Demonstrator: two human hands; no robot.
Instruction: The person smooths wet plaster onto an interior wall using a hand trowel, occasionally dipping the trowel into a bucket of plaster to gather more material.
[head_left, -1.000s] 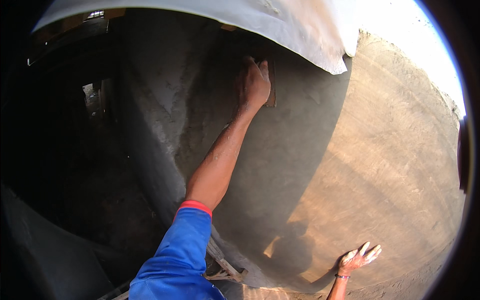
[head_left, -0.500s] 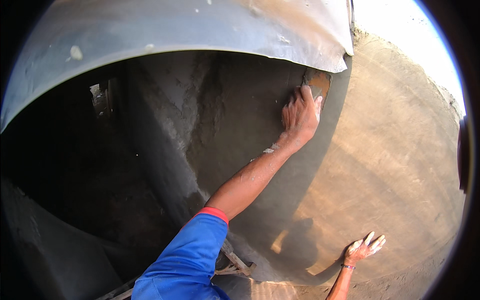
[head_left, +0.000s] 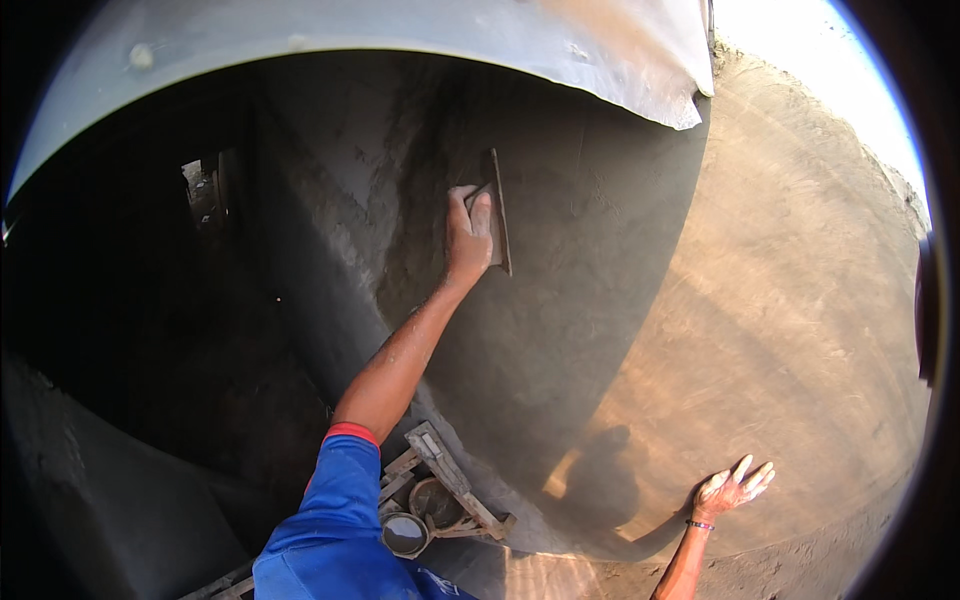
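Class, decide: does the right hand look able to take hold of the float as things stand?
Probably not: the left hand grips the float, well up and left of the right hand.

We have brought our left hand (head_left: 468, 240) and its float (head_left: 501, 230) leftward from the pale sheet (head_left: 560, 55) to upper centre; two buckets (head_left: 407, 552) now show, lower centre.

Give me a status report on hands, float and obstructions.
Left hand gripping float. Right hand spread open against sunlit wall. Pale sheet overhangs above, not touching float.
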